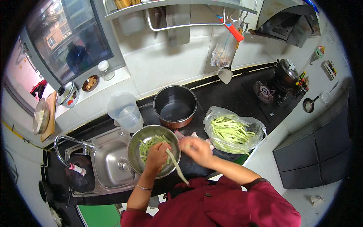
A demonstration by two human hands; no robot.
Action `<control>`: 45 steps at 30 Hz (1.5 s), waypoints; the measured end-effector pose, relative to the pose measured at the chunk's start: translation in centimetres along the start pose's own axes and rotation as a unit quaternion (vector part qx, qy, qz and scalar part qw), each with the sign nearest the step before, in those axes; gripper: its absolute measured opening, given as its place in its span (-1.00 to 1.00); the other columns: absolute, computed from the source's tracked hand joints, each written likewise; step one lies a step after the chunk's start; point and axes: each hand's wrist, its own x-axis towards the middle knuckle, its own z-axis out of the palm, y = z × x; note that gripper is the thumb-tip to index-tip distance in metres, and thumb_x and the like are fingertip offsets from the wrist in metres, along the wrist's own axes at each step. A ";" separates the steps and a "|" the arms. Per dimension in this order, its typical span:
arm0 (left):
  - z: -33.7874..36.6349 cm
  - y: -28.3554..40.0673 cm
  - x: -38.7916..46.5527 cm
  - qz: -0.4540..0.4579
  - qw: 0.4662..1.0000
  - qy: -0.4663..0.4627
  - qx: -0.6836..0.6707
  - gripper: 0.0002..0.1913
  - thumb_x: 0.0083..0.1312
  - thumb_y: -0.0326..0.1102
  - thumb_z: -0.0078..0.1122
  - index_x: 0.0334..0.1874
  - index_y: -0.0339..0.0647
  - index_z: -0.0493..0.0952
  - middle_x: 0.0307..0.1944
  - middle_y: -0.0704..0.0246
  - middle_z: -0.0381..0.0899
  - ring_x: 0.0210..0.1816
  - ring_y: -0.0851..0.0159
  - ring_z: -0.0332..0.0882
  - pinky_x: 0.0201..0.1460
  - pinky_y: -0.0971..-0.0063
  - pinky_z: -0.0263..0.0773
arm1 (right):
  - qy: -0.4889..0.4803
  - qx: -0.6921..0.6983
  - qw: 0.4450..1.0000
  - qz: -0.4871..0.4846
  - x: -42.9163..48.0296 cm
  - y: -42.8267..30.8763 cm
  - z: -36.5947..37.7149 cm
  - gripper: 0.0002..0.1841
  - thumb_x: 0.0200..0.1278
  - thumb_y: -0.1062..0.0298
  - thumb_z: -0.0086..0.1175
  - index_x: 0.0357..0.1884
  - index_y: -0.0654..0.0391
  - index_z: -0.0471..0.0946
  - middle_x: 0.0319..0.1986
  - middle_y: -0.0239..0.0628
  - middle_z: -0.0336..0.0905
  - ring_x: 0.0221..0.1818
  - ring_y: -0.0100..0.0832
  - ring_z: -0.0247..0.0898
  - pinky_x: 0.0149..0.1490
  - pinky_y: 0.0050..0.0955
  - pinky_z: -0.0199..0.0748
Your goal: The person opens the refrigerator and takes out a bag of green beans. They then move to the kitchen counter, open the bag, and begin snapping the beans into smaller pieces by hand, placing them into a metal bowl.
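My left hand (156, 157) is closed on a long pale green bean (177, 167), whose free end slants down towards my shirt. Below that hand, a round metal bowl (132, 149) holds several short pieces of green bean (145, 146). Just right of the bowl's rim is my right hand (197, 150), blurred, with its fingers curled; whether anything is between them cannot be told. Farther right, a clear plastic bag (256, 124) lies open around a heap of whole green beans (231, 129).
A dark inner cooking pot (175, 122) and a translucent plastic pitcher (124, 113) stand behind the bowl. At the left are a steel sink (110, 159) and its faucet (61, 137). Garlic (194, 135) lies near my right hand. A gas burner (264, 91) sits at the far right.
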 end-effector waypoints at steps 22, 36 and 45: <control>0.4 1.0 -2.0 0.247 0.877 -0.026 0.411 -0.88 0.20 -0.41 -0.01 -0.24 -0.25 0.40 -0.43 0.16 0.41 -0.39 -0.02 0.42 -0.38 0.22 0.33 | -0.273 0.236 0.840 0.405 1.7 2.5 2.5 -0.77 0.25 0.25 -0.02 -0.40 0.18 0.57 -0.61 -0.45 0.52 -0.68 -0.69 0.22 -0.61 -0.67 0.13; -2.0 -3.4 -1.9 0.004 0.978 -0.172 0.120 -0.78 0.29 -0.27 -0.07 -0.17 -0.23 0.50 -0.63 0.45 0.31 -0.66 0.49 0.28 -0.63 0.61 0.19 | -0.192 0.452 0.796 0.354 1.8 4.5 2.3 -0.80 0.31 0.31 -0.07 -0.15 0.21 0.42 -0.33 -0.31 0.55 -0.41 -0.64 0.38 -0.39 -0.72 0.31; -0.6 -2.9 -0.9 0.082 0.976 -0.082 0.186 -0.81 0.28 -0.33 -0.09 -0.42 -0.27 0.47 -0.62 0.56 0.31 -0.59 0.54 0.23 -0.55 0.65 0.14 | -0.036 -0.079 0.983 -0.160 0.7 1.5 2.7 -0.79 0.13 0.40 0.09 -0.17 0.20 0.48 -0.33 -0.17 0.54 -0.37 -0.25 0.50 -0.28 -0.43 0.44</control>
